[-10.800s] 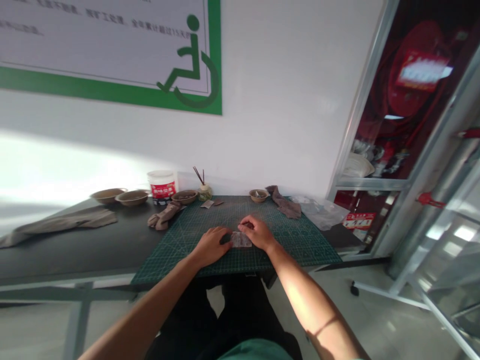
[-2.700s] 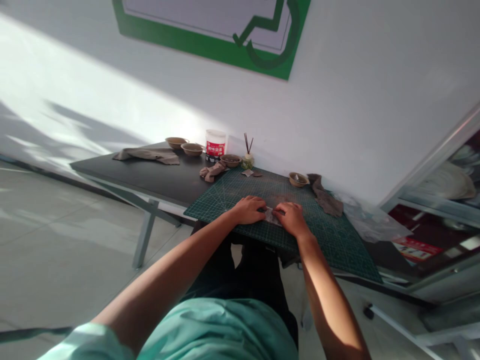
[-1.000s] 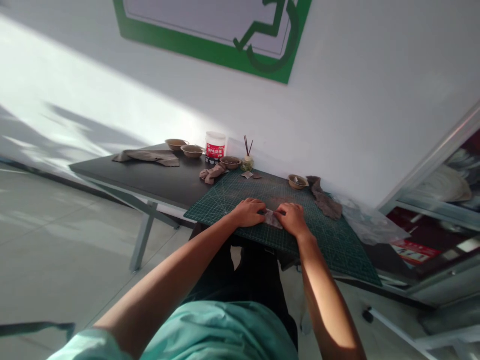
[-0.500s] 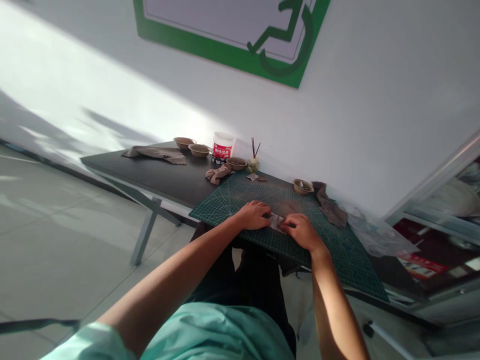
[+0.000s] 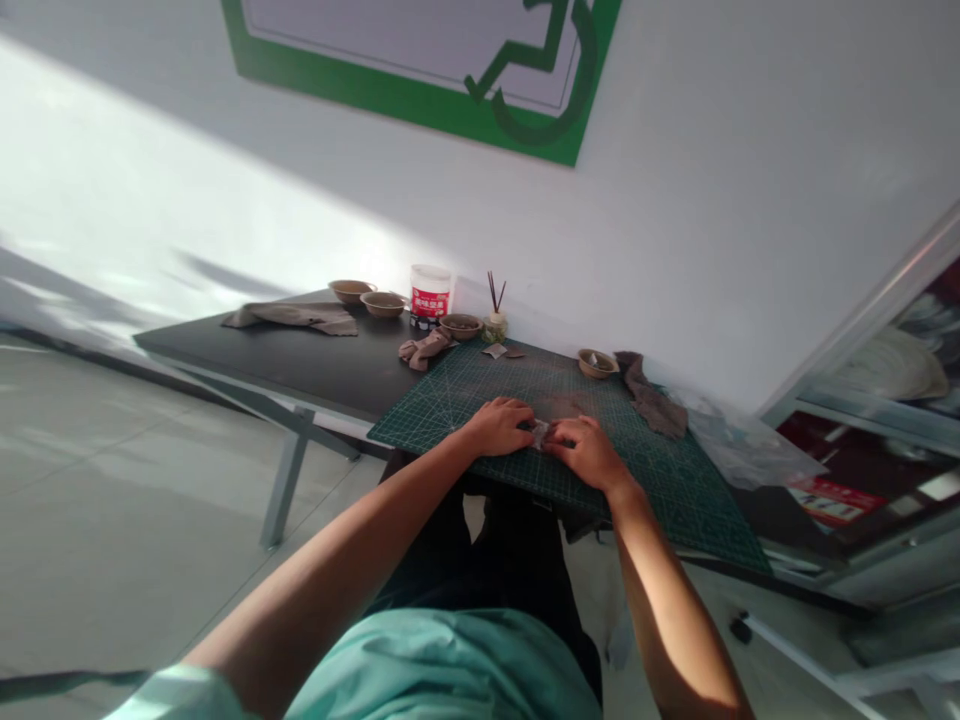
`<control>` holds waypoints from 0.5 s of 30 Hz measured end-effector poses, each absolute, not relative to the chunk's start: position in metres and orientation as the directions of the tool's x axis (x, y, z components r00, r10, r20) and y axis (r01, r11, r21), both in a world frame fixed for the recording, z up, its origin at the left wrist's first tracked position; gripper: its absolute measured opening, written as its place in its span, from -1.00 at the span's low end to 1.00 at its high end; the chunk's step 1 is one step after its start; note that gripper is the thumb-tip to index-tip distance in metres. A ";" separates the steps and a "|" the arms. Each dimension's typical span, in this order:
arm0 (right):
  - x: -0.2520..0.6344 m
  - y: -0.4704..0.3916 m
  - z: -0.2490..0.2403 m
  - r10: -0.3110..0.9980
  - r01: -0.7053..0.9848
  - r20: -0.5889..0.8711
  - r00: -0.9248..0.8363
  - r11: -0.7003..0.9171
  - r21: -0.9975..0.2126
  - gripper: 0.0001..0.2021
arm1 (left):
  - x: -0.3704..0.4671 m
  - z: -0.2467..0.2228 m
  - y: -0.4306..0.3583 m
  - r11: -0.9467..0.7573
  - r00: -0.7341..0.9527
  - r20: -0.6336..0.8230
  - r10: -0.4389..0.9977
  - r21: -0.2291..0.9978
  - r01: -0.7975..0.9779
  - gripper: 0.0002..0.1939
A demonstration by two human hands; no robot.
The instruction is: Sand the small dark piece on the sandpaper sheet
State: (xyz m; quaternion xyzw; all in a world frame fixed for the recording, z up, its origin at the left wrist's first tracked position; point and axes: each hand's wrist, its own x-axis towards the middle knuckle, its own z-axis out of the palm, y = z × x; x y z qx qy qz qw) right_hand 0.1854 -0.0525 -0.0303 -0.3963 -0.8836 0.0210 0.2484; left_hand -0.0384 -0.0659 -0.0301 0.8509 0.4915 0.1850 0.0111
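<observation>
A small, pale, crinkled piece like paper or wrapping (image 5: 538, 434) lies low over the green cutting mat (image 5: 450, 402), between my two hands. My left hand (image 5: 501, 428) is closed at its left end, fingers curled over it. My right hand (image 5: 589, 452) pinches the other end with thumb and fingers. Most of the piece is covered by the fingers, and its exact kind is too small to make out. Brown dusty smears mark the mat just beyond the hands.
Behind the mat stand a small bowl (image 5: 597, 364), a reed diffuser (image 5: 495, 322) and a red-labelled tub (image 5: 430, 298). A brown cloth (image 5: 654, 402) lies at right beside clear plastic (image 5: 739, 435). Bowls (image 5: 384, 304) and crumpled cloths (image 5: 300, 316) rest on the dark table (image 5: 322, 370).
My right hand has moved left, closer to my left hand, and less of the pale piece shows between them. The whole view has shifted slightly.
</observation>
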 end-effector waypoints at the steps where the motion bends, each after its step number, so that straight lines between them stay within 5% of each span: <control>1: 0.183 -0.052 -0.030 0.713 0.696 0.430 -0.553 0.680 -0.232 -0.90 | -0.038 -0.030 -0.066 -0.515 0.447 0.301 0.842 0.203 0.833 -0.66; 15: 0.173 -0.050 -0.030 0.708 0.696 0.472 -0.525 0.677 -0.241 -0.86 | -0.038 -0.025 -0.071 -0.501 0.442 0.268 0.856 0.217 0.838 -0.64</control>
